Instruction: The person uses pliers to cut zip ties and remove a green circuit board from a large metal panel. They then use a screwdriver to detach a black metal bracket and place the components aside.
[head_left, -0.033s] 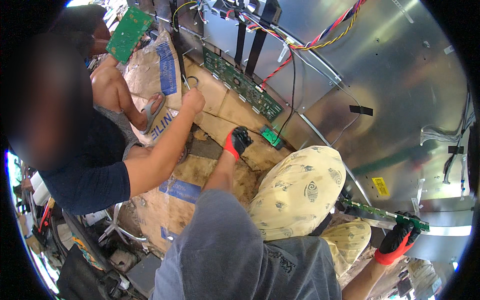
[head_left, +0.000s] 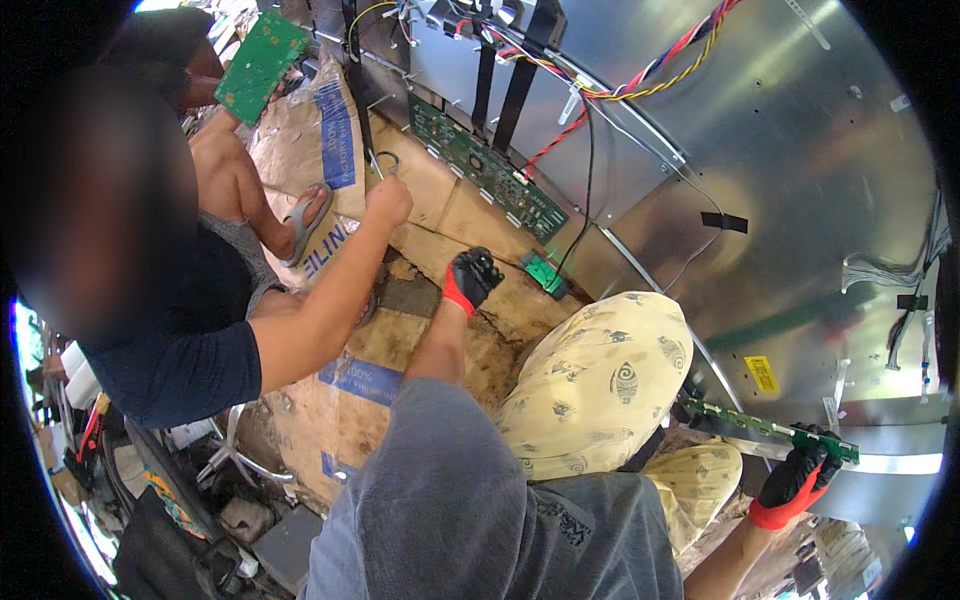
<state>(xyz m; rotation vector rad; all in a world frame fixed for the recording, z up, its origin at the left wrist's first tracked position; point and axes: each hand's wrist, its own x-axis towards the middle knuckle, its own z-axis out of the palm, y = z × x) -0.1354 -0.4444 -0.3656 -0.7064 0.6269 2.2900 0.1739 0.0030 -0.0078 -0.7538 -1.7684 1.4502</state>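
My left hand (head_left: 472, 279), in a black glove with a red cuff, hovers over the cardboard (head_left: 455, 235) with its fingers curled in. What it holds, if anything, is hidden. Just right of it is a small green circuit board (head_left: 544, 273) with a black cable running up from it. My right hand (head_left: 795, 478), gloved alike, grips the end of a long, narrow green circuit board (head_left: 740, 416) beside a large metal panel (head_left: 790, 200). A bigger green board (head_left: 485, 165) lies along the panel's lower left edge, with a red twisted wire at its connector.
Close on my left, a co-worker's bare hand (head_left: 388, 200) holds a tool with a looped handle (head_left: 385, 160). Behind, another person holds up a green circuit board (head_left: 260, 68). Bundled wires (head_left: 640, 88) cross the panel. Assorted clutter lies at lower left, with a metal-legged base (head_left: 235, 455).
My left hand has shifted slightly upward and turned a little. My right hand and its narrow board look unmoved.
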